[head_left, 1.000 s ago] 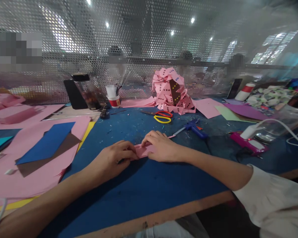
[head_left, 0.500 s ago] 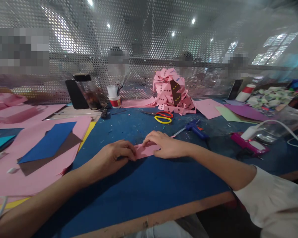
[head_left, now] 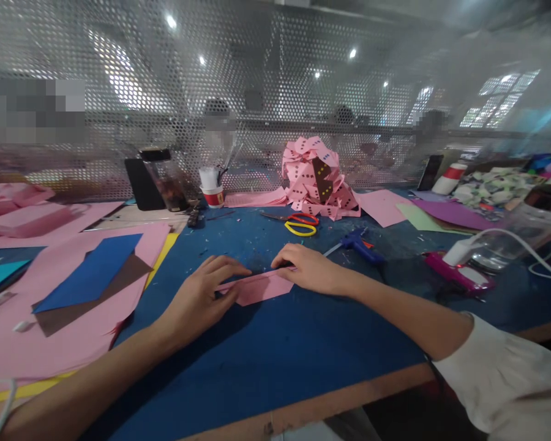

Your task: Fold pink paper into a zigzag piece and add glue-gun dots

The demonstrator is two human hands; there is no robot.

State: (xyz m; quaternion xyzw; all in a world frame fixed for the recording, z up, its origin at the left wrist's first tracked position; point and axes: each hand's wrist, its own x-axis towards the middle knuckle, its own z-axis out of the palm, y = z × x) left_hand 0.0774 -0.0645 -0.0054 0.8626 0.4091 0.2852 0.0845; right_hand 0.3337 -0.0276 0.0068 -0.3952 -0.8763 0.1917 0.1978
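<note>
Between my two hands, just above the blue tabletop [head_left: 284, 349], is a folded strip of pink paper [head_left: 264, 289] with slanted ends and a crease along its upper edge. My left hand [head_left: 206, 291] pinches its left end between thumb and fingers. Closed on the right end is my right hand [head_left: 307, 266], whose fingertips curl over the top edge. Beyond the strip lie scissors [head_left: 302, 223] with one red and one yellow handle. A blue glue gun [head_left: 360, 245] rests past my right hand.
A pink folded-paper model [head_left: 310, 177] with dark dots stands at the back, near a paper cup [head_left: 212, 195] and a dark-lidded jar [head_left: 168, 184]. Pink sheets [head_left: 73, 331] with blue and brown pieces cover the left. A magenta device [head_left: 459, 275] with a white cable sits right.
The pink strip has tilted up and its folded face now shows more. My left hand has shifted left to its end, and my right hand has moved slightly right.
</note>
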